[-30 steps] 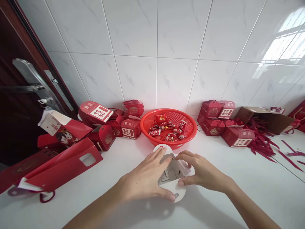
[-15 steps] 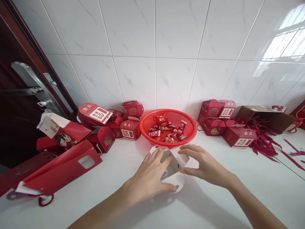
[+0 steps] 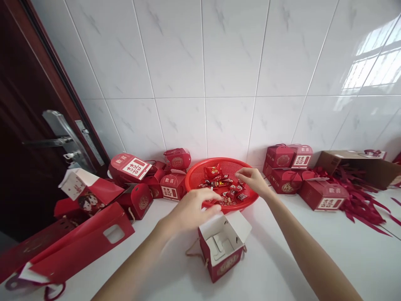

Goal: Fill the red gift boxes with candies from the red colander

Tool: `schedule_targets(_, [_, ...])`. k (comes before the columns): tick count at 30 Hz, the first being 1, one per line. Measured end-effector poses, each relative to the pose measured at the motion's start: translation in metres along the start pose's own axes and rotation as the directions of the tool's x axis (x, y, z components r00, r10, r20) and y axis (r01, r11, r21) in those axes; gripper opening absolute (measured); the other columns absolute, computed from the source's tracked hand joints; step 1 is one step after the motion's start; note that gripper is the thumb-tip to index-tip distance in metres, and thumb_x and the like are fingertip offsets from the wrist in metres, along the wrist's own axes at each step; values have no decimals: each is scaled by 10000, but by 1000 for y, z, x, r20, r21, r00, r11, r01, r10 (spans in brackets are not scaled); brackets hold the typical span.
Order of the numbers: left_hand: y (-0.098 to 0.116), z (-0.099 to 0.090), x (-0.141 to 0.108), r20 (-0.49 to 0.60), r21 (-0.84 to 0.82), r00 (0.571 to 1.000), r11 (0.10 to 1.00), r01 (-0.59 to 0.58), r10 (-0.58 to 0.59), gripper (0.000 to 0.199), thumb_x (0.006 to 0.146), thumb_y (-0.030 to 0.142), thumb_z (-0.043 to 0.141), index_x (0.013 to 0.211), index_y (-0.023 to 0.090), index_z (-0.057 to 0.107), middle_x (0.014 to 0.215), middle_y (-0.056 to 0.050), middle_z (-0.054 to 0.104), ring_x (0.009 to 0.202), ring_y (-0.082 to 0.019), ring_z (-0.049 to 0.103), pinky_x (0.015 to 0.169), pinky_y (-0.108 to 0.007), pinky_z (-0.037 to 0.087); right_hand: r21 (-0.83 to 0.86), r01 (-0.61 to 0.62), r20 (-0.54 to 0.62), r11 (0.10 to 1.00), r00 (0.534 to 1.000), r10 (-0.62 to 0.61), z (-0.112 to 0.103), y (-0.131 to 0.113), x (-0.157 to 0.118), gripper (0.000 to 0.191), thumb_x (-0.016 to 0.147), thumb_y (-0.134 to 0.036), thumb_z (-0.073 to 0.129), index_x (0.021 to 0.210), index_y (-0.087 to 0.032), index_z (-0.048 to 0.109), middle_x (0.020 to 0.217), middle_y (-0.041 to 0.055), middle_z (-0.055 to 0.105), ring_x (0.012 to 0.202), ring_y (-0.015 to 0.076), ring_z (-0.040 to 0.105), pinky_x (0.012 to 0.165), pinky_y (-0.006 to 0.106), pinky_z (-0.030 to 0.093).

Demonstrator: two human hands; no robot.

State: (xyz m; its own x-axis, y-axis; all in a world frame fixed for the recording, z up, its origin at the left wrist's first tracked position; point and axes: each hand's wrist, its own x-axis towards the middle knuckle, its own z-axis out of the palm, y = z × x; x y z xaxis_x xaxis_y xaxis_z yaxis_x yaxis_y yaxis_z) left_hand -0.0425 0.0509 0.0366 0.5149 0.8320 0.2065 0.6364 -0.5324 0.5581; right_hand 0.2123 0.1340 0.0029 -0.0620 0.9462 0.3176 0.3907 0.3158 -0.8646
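Observation:
An open red gift box [image 3: 224, 257] with a white inside stands in front of me, its flaps up and its rope handles hanging at the sides. Behind it is a red plastic basket [image 3: 191, 179] holding several small wrapped candies [image 3: 232, 194]. My left hand [image 3: 196, 209] hovers between the box and the basket's front left rim, thumb and fingers apart, nothing held. Over the basket's right side reaches my right hand [image 3: 252, 180], fingertips drawn together near the candies. Whatever is between those fingertips, if anything, is hidden.
Red boxes [image 3: 134, 169] are heaped at the left beside a door handle [image 3: 59, 140]. More red boxes [image 3: 285, 179] are stacked against the tiled wall at the right. Beyond them, a cardboard box [image 3: 369, 167] lies on its side with dark red ribbons [image 3: 365, 207] spilling out.
Both hands have left the box, whose opening now shows. My right hand has moved forward over the basket and its fingers have closed together; my left hand has lifted toward the basket's front rim.

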Motion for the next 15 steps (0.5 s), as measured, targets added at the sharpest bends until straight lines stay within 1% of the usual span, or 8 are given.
schedule_targets(2, [-15,-6,30,94,35,995,999,20,-23,352,908,361,582,1189,206,727,1262,-65,726,1166,-251,660,1007,-327,502,14,-46,-28,999,999,47,6,10,8,243,784,-420,630,779,-181,674,726,52,710,665,201,656,667,330,545])
schedule_targets(4, [-28,-4,61,281,119,959,993,-8,-26,404,890,364,589,1234,191,708,1290,-88,711,1169,-268,658,993,-336,502,8,-75,-43,997,996,75,10,17,12,216,797,-385,599,791,-180,664,727,55,707,640,191,655,634,316,537])
schedule_targets(6, [-35,6,88,445,234,894,971,-57,-54,508,823,440,673,1274,207,687,1328,-109,687,1184,-315,645,987,-373,502,-18,-91,-45,996,995,90,11,20,12,169,785,-339,607,779,-182,669,750,55,718,650,186,659,640,308,528])
schedule_targets(8, [-37,22,108,567,312,815,947,-75,-122,585,752,450,733,1307,281,660,1313,-95,696,1127,-332,673,913,-384,537,-58,-95,-38,994,995,93,11,22,11,119,760,-295,630,750,-185,674,773,53,729,682,187,664,651,301,516])
schedule_targets(9, [-37,31,115,594,352,788,933,-74,-162,616,712,436,763,1304,302,657,1273,-95,715,1075,-338,693,866,-389,552,-77,-96,-34,992,995,94,11,22,11,103,753,-280,636,744,-186,675,783,52,732,702,189,667,652,297,509])
schedule_targets(11, [-34,48,125,598,412,772,909,-66,-215,667,646,390,804,1289,290,659,1185,-123,740,988,-358,713,805,-407,564,-108,-98,-32,989,995,95,11,21,10,95,760,-270,628,754,-187,675,794,50,733,735,194,671,648,289,498])
schedule_targets(13, [-31,60,130,568,449,790,891,-64,-230,679,612,362,820,1263,248,666,1141,-159,739,980,-388,705,812,-441,556,-128,-97,-30,987,995,94,12,21,9,99,776,-264,611,773,-188,674,816,52,737,757,196,676,656,288,495])
schedule_targets(15, [-31,64,131,552,464,804,883,-73,-224,634,610,350,820,1218,236,679,1133,-165,732,1006,-403,692,843,-459,543,-140,-92,-23,986,996,90,12,20,9,98,784,-255,602,773,-188,672,834,58,741,773,199,681,670,292,496])
